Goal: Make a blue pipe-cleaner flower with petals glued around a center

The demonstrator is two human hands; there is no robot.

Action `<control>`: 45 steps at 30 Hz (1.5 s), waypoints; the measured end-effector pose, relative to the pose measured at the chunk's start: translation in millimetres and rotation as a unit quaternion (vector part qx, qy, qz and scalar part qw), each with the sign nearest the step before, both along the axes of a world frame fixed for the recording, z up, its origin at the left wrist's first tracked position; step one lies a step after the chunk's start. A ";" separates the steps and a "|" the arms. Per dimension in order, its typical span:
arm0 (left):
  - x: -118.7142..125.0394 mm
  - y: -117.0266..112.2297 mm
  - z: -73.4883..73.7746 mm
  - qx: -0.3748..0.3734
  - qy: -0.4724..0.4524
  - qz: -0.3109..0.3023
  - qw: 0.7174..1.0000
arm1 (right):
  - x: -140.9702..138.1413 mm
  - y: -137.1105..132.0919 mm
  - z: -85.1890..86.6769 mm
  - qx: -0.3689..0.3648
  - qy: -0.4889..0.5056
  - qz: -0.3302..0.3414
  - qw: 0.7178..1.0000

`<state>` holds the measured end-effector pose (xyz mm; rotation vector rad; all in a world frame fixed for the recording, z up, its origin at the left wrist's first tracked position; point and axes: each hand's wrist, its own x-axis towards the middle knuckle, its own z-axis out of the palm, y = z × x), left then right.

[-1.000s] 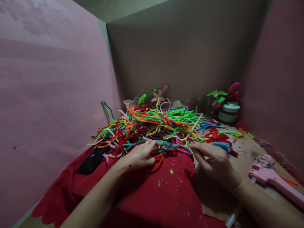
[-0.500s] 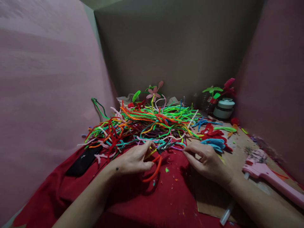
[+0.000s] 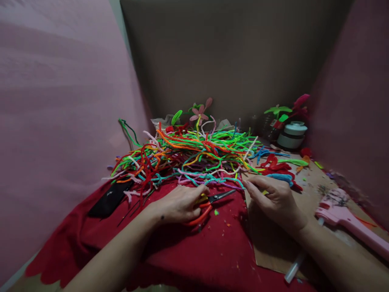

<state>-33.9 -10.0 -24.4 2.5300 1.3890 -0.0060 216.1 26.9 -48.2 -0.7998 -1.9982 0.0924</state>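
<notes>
My left hand [image 3: 185, 202] is closed around the orange-red and yellow handles of a pair of scissors [image 3: 223, 196]. Their dark blades look shut and point right, towards my other hand, just above the red cloth. My right hand [image 3: 273, 198] is pinched, thumb against forefinger, over the edge of a cardboard sheet. Its fingertips meet the ends of a turquoise and a purple pipe cleaner [image 3: 225, 185]; whether they grip one of these is too small to tell. Just beyond both hands lies a large tangled heap of coloured pipe cleaners [image 3: 194, 150].
A black phone [image 3: 109, 199] lies at the left on the red cloth [image 3: 225, 247]. At the right, the cardboard [image 3: 273, 251] bears a pink glue gun [image 3: 343, 219] and red and blue looped pieces [image 3: 281, 178]. Behind stand a pale jar [image 3: 291, 136] and pipe-cleaner flowers [image 3: 199, 112].
The scissors' blades, spread and angled upward before, are now together and point right, lying lower. My right hand stays pinched. The whole view has shifted slightly.
</notes>
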 end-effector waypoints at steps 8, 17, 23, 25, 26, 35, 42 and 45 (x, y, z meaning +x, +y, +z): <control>-5.0 5.1 -10.1 0.093 0.066 -0.009 0.993 | 1.6 1.6 -3.6 0.005 0.011 -0.009 1.000; -5.1 12.9 -19.0 0.125 0.071 0.035 0.989 | -1.5 -1.3 -0.9 -0.031 -0.015 0.020 0.999; -12.0 21.6 -25.3 0.151 0.024 0.095 0.984 | -5.7 -4.3 -2.1 -0.106 -0.112 0.092 0.984; -13.6 22.5 -22.2 0.148 -0.007 0.104 0.984 | -6.5 -4.3 -1.9 -0.127 -0.150 0.109 0.974; -13.9 22.3 -19.6 0.137 -0.024 0.098 0.985 | -6.9 -4.2 -1.3 -0.134 -0.167 0.119 0.970; -12.7 12.2 1.8 -0.030 -0.070 0.022 0.997 | -7.1 -3.6 -2.9 -0.143 -0.181 0.130 0.964; -16.8 12.1 6.1 -0.098 -0.173 0.047 0.979 | -8.2 -1.7 -7.4 -0.170 -0.194 0.141 0.956; -14.9 13.7 0.8 -0.049 -0.150 0.056 0.986 | -9.4 -4.1 -4.8 -0.170 -0.202 0.147 0.953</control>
